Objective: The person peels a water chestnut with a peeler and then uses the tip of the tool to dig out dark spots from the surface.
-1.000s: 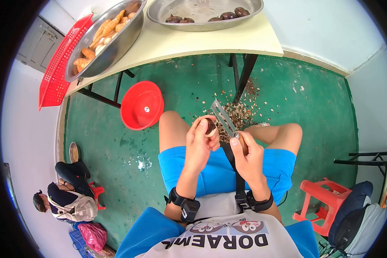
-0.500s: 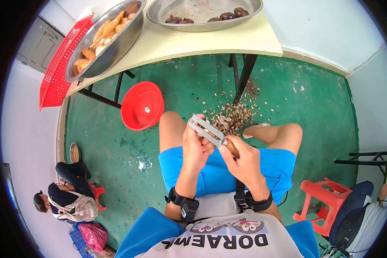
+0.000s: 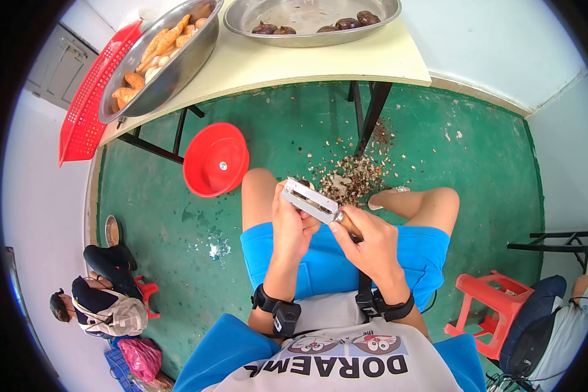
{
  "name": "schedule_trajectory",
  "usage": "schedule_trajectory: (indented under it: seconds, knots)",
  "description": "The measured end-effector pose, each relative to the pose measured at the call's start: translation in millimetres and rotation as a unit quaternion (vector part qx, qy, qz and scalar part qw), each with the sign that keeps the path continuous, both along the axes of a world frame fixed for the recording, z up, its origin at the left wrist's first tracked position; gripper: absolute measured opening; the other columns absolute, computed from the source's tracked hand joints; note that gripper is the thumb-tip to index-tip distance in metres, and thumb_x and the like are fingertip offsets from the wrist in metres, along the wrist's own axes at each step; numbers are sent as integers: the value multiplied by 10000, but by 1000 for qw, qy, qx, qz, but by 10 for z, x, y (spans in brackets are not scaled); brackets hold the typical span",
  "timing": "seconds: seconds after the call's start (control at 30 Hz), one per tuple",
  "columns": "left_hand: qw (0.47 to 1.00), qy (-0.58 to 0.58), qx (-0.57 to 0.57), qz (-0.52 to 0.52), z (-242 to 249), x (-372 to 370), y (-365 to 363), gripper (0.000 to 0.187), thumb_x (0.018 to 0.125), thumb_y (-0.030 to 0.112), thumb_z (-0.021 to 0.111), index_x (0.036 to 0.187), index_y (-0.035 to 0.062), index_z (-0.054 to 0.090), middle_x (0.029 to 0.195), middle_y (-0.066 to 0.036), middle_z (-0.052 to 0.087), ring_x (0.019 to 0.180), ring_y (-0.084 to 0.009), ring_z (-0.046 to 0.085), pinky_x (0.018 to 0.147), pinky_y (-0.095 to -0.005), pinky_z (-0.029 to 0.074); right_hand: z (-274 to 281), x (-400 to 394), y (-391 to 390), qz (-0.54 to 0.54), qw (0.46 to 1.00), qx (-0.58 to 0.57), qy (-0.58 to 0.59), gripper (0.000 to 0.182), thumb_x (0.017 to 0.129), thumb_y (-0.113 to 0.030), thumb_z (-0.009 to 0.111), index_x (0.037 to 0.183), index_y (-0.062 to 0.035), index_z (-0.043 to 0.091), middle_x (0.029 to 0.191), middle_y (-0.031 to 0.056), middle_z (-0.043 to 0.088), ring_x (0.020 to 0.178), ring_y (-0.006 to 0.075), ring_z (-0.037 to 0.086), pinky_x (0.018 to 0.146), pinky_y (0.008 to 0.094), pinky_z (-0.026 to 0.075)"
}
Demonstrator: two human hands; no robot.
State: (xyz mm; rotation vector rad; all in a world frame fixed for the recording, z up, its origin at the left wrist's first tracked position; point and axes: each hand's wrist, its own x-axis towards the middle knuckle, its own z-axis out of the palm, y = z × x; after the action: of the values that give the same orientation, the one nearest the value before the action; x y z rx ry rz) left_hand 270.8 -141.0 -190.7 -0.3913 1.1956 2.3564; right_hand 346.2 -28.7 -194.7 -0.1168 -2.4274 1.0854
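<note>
My right hand (image 3: 372, 240) is closed round the wooden handle of a peeler (image 3: 310, 201), whose wide flat metal blade points up and to the left. Behind the blade, my left hand (image 3: 291, 225) grips a small dark-skinned water chestnut (image 3: 305, 184) with pale flesh showing. The blade lies across it and hides most of it. Both hands are held above my lap, between the knees.
Peelings (image 3: 353, 183) litter the green floor ahead. A red basin (image 3: 217, 160) stands at left. On the table (image 3: 294, 65) are a metal tray (image 3: 300, 40) with several water chestnuts and a bowl (image 3: 189, 75) of peeled roots. Another person (image 3: 108, 304) sits far left; a red stool (image 3: 493, 297) is at right.
The peeler blade has shifted slightly left and tilted flatter over the water chestnut. Both hands keep their holds, and the left hand has moved a little to the left.
</note>
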Motion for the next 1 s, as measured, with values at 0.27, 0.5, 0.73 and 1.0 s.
schedule_trajectory:
  seconds: [0.27,0.5,0.73,1.0]
  knots:
    - [1000,19,20,3,-27,-8,0,132,918,239,291,841,140,337,511,18,316,350,-27,238,291,-174,152,-7,10,-31,-18,1000,-7,-21,282,707,-246,665,888,-52,567,712,101,603,591,239,596,475,308,455]
    - [999,40,-1,2,-27,15,8,120,924,242,286,841,159,312,504,22,312,355,-25,244,287,-170,161,24,42,-57,-32,997,-39,-56,296,726,-263,648,901,-40,563,743,103,610,612,246,602,486,309,464]
    - [996,37,-39,-66,178,253,197,109,871,220,366,790,147,362,483,28,315,340,-47,232,286,-199,168,13,-60,112,-150,977,-83,-125,207,817,-268,548,852,-64,548,582,116,545,497,275,550,422,358,386]
    - [991,-72,56,-94,51,20,77,336,863,399,384,641,147,376,454,49,249,344,-45,207,302,-189,159,4,-19,107,-128,973,-161,-107,244,801,-276,572,880,-44,560,619,120,567,530,252,560,488,309,421]
